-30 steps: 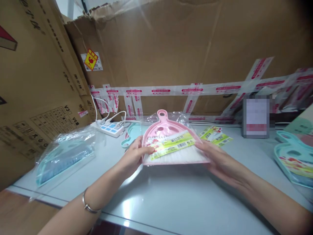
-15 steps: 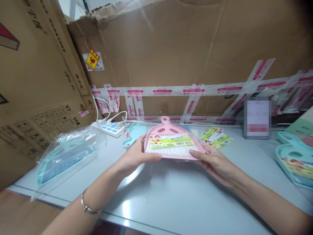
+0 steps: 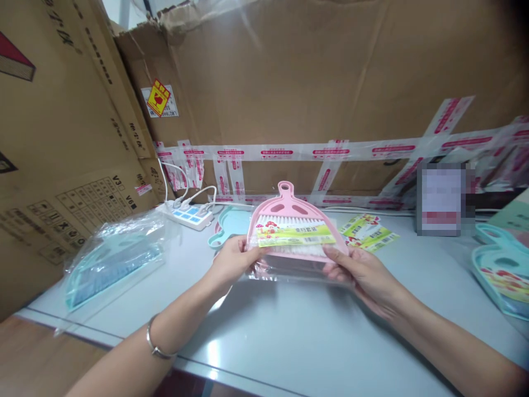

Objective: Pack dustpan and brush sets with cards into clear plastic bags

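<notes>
Pink dustpan (image 3: 289, 212), handle uppermost, with a white brush (image 3: 285, 220) and a yellow-green label (image 3: 295, 236) across its front, was held above the table (image 3: 289, 331). Left hand (image 3: 231, 259) and right hand (image 3: 359, 270) gripped its lower corners through a clear bag (image 3: 289, 271). A second bag (image 3: 124, 231), far left, contained a teal dustpan (image 3: 107, 264).

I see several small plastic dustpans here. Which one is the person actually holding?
The pink plastic dustpan, gripped between left hand and right hand. The bagged teal dustpan at left and the teal dustpan at right lie on the grey table.
</notes>
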{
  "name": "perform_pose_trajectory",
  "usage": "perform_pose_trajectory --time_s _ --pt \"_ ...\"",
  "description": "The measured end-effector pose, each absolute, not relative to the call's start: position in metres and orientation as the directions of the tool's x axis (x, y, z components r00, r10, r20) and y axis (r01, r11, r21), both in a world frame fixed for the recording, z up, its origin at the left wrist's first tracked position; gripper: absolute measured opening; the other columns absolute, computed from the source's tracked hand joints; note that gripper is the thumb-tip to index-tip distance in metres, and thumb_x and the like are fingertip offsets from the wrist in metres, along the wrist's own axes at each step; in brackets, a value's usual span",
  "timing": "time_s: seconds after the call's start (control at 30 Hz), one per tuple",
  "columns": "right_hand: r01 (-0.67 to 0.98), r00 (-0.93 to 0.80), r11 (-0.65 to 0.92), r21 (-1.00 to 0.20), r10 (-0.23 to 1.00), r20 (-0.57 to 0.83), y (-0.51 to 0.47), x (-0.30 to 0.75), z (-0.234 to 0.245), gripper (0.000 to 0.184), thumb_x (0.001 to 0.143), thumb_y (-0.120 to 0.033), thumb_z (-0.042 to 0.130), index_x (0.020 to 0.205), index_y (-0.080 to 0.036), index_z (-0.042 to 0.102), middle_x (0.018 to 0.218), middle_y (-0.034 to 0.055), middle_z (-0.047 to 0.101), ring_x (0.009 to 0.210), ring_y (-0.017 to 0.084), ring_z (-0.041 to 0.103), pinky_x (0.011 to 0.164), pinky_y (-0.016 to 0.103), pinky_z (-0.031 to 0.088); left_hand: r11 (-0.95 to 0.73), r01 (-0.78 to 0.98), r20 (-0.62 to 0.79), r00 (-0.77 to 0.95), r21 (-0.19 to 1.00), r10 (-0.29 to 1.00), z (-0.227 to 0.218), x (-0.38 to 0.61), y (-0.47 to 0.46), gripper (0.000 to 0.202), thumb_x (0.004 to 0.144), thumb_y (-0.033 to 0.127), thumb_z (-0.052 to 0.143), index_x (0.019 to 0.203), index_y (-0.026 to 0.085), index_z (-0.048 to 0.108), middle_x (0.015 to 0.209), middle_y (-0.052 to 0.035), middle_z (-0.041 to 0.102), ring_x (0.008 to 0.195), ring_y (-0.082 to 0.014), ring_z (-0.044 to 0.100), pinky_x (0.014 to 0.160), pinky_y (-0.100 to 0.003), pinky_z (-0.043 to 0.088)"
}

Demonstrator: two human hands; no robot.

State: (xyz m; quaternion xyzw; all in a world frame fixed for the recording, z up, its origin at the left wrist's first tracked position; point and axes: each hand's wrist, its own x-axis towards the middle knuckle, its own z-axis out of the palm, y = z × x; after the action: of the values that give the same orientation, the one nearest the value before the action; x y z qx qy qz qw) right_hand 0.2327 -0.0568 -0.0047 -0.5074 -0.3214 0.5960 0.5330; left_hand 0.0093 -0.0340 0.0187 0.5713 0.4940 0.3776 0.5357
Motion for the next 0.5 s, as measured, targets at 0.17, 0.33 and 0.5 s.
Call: perform_pose_trajectory --time_s 0.17,0.33,0.5 --pt "-0.354 0.105 -0.261 -0.898 0.943 -0.315 -0.058 0.233 0.004 0.028 0.064 -0.027 0.077 0.046 -0.012 0.062 0.041 0.003 0.058 0.032 0.003 0.046 0.032 0.008 0.039 -0.035 0.023 0.022 0.443 0.999 0.896 0.035 -0.001 -0.044 0.096 0.052 0.018 0.082 0.135 0.028 0.035 0.127 -0.0133 0.053 0.111 -0.0252 0.055 0.087 -0.039 0.047" --pt "-0.336 0.073 -0.258 -0.906 0.952 -0.298 -0.059 0.234 0.005 0.028 0.064 -0.029 0.077 0.048 -0.012 0.061 0.043 0.0031 0.059 0.033 0.004 0.045 0.034 0.01 0.04 -0.315 0.113 0.233 0.455 0.942 0.859 0.04 0.0 -0.046 0.077 0.049 0.017 0.083 0.121 0.028 0.055 0.132 -0.0088 0.05 0.127 -0.0294 0.04 0.105 -0.046 0.031" --pt "-0.329 0.001 -0.235 -0.914 0.968 -0.249 -0.061 0.232 0.005 0.024 0.063 -0.033 0.078 0.068 -0.012 0.066 0.056 0.0035 0.065 0.046 0.008 0.056 0.042 0.012 0.047 -0.285 0.177 0.237 0.25 0.942 0.939 0.029 0.011 -0.04 0.023 0.072 0.03 0.068 0.093 0.02 0.069 0.106 -0.0076 0.068 0.103 -0.0237 0.06 0.093 -0.039 0.046"
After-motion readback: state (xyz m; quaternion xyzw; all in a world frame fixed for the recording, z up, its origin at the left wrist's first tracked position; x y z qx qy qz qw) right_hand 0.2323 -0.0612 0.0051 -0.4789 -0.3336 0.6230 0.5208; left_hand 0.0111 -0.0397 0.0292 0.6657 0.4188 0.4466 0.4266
